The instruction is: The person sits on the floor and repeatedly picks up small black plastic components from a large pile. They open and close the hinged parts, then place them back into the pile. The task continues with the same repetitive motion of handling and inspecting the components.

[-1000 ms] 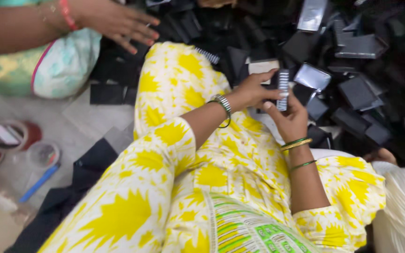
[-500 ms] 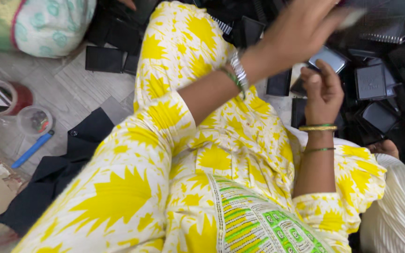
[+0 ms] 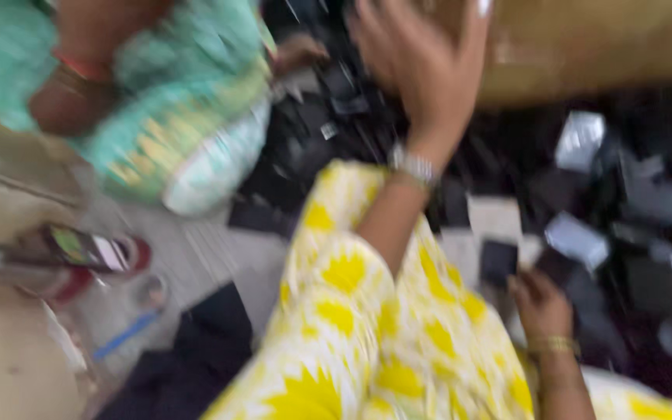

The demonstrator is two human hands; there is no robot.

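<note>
The view is heavily blurred by motion. My left hand (image 3: 421, 70), with a silver watch (image 3: 414, 167) on its wrist, is raised high toward a brown cardboard box (image 3: 585, 47); whether it holds anything is lost in the blur. My right hand (image 3: 542, 307), with gold bangles on the wrist, rests low at the edge of a pile of flat black and silver pieces (image 3: 631, 233), beside a small black square piece (image 3: 499, 260). My lap is covered by yellow and white patterned cloth (image 3: 351, 311).
Another person in teal clothing (image 3: 157, 117) sits at the upper left, one hand near the pile. A red bowl (image 3: 95, 257) stands at the left on the grey floor. A clear container holds a blue pen (image 3: 126, 334). Black cloth (image 3: 204, 342) lies beside my leg.
My left hand left the small piece both hands held and rose up toward the box. My right hand dropped onto the pile. The camera swung left and the picture blurred.
</note>
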